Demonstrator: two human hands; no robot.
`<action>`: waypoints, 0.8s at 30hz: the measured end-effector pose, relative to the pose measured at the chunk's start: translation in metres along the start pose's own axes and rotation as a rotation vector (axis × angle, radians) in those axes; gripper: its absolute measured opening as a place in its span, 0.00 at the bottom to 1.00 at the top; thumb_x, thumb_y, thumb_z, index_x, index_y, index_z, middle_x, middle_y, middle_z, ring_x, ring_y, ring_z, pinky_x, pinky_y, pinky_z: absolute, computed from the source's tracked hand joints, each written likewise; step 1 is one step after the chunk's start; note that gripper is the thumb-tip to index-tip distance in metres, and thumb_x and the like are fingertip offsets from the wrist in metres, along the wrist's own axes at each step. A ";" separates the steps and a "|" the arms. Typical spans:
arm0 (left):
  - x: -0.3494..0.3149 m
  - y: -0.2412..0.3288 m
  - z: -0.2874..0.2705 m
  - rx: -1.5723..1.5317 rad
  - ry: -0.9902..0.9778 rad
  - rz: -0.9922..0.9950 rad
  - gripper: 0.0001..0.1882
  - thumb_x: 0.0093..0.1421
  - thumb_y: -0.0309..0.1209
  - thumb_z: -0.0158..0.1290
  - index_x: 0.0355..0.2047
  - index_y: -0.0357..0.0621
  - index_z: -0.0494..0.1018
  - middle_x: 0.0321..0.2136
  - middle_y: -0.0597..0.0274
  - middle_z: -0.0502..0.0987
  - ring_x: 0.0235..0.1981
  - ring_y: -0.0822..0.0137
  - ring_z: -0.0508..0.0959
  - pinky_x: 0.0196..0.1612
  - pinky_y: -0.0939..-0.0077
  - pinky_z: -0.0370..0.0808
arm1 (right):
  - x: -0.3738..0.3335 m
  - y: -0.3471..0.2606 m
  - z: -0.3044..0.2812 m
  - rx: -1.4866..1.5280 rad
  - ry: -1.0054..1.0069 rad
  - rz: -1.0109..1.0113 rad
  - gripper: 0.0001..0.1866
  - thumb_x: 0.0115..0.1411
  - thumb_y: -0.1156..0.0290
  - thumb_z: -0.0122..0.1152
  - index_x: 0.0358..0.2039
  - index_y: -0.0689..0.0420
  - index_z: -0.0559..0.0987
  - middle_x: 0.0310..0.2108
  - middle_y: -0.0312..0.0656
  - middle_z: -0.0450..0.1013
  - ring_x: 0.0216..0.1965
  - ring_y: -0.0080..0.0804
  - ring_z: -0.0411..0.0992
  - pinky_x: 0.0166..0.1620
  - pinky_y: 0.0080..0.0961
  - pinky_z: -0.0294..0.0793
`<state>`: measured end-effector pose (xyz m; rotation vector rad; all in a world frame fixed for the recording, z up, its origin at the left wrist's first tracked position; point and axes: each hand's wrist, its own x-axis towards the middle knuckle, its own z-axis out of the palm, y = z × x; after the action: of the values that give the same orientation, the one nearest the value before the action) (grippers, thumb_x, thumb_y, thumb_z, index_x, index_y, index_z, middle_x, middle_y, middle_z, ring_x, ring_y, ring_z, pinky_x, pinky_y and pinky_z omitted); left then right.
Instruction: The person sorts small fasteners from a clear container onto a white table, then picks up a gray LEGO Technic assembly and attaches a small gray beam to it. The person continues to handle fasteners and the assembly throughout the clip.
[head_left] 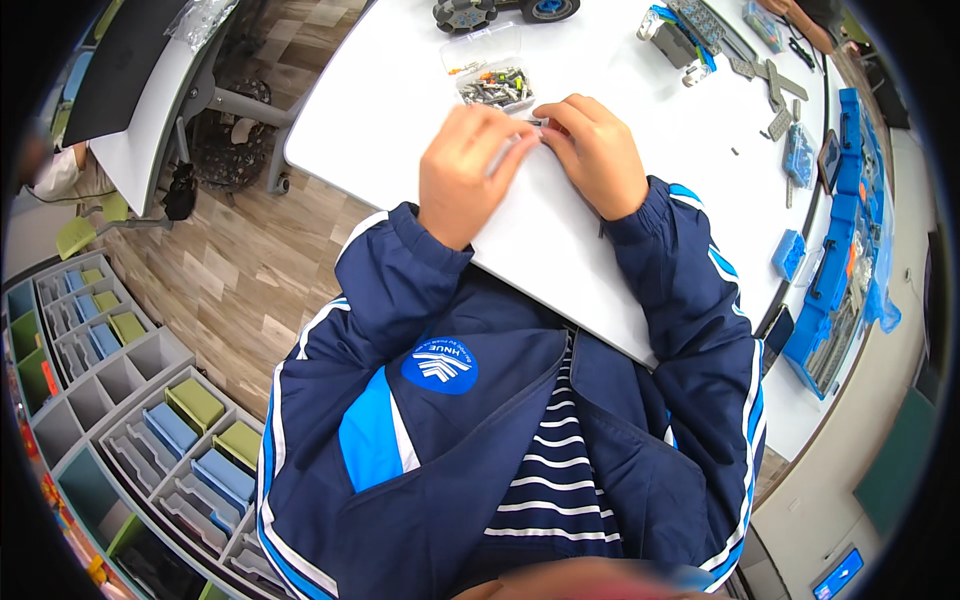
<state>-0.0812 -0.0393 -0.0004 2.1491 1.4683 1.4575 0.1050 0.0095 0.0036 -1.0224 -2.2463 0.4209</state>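
My left hand [467,172] and my right hand [594,150] meet above the white table [375,110], fingertips almost touching. Thumb and fingers are pinched together on both. Between the fingertips shows a sliver of a small greyish piece [538,123]; its kind is too hidden to tell, and which hand bears it is unclear. Just beyond my fingers stands a clear plastic box [500,88] of small building parts in grey, black, orange and yellow-green, with its see-through lid [484,48] tipped back.
A wheeled build [465,14] stands at the far edge. Farther right are a grey-and-blue assembly [675,42], loose grey beams [770,88] and a small blue box [789,255]. Blue trays [835,270] line the right side. Another person's hand [812,28] shows at top right. Drawers [180,430] stand lower left.
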 end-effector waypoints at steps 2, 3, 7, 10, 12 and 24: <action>0.009 -0.006 -0.004 0.016 0.075 -0.052 0.09 0.56 0.25 0.68 0.38 0.44 0.83 0.32 0.62 0.77 0.33 0.60 0.78 0.36 0.68 0.76 | 0.002 -0.001 0.004 -0.079 0.000 -0.033 0.07 0.60 0.75 0.67 0.39 0.59 0.82 0.33 0.44 0.75 0.37 0.43 0.77 0.42 0.34 0.77; 0.014 -0.010 -0.005 0.020 0.079 -0.088 0.10 0.56 0.25 0.68 0.39 0.44 0.83 0.32 0.62 0.77 0.33 0.61 0.78 0.36 0.68 0.76 | 0.002 -0.001 0.005 -0.082 -0.014 -0.030 0.06 0.60 0.74 0.67 0.38 0.59 0.82 0.33 0.44 0.75 0.37 0.44 0.76 0.42 0.35 0.77; 0.017 -0.015 -0.011 -0.002 0.122 -0.139 0.12 0.57 0.23 0.67 0.42 0.46 0.84 0.33 0.63 0.77 0.34 0.64 0.77 0.35 0.70 0.75 | 0.003 -0.003 0.008 -0.117 -0.056 -0.021 0.04 0.62 0.74 0.65 0.37 0.59 0.80 0.35 0.43 0.73 0.38 0.45 0.75 0.43 0.37 0.76; 0.014 -0.018 -0.014 0.023 0.168 -0.186 0.12 0.59 0.23 0.64 0.43 0.45 0.84 0.34 0.62 0.76 0.34 0.64 0.78 0.35 0.70 0.75 | 0.002 -0.003 0.007 -0.147 -0.078 -0.015 0.04 0.64 0.75 0.63 0.37 0.58 0.78 0.36 0.43 0.72 0.40 0.45 0.74 0.45 0.37 0.75; 0.012 -0.021 -0.014 0.058 0.171 -0.228 0.12 0.60 0.23 0.63 0.44 0.45 0.84 0.36 0.61 0.76 0.34 0.64 0.78 0.35 0.70 0.75 | 0.000 -0.003 0.007 -0.166 -0.082 -0.029 0.04 0.62 0.76 0.62 0.38 0.58 0.77 0.37 0.44 0.71 0.41 0.45 0.73 0.44 0.37 0.75; 0.007 -0.022 -0.010 0.023 0.099 -0.252 0.14 0.61 0.25 0.63 0.47 0.47 0.84 0.37 0.64 0.75 0.31 0.71 0.73 0.32 0.75 0.72 | -0.013 -0.006 0.012 -0.261 -0.056 0.022 0.09 0.58 0.80 0.57 0.40 0.59 0.73 0.38 0.47 0.69 0.43 0.47 0.71 0.45 0.39 0.74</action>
<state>-0.1028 -0.0262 -0.0037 1.8451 1.7246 1.4790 0.1003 -0.0047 -0.0076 -1.1794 -2.3862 0.1687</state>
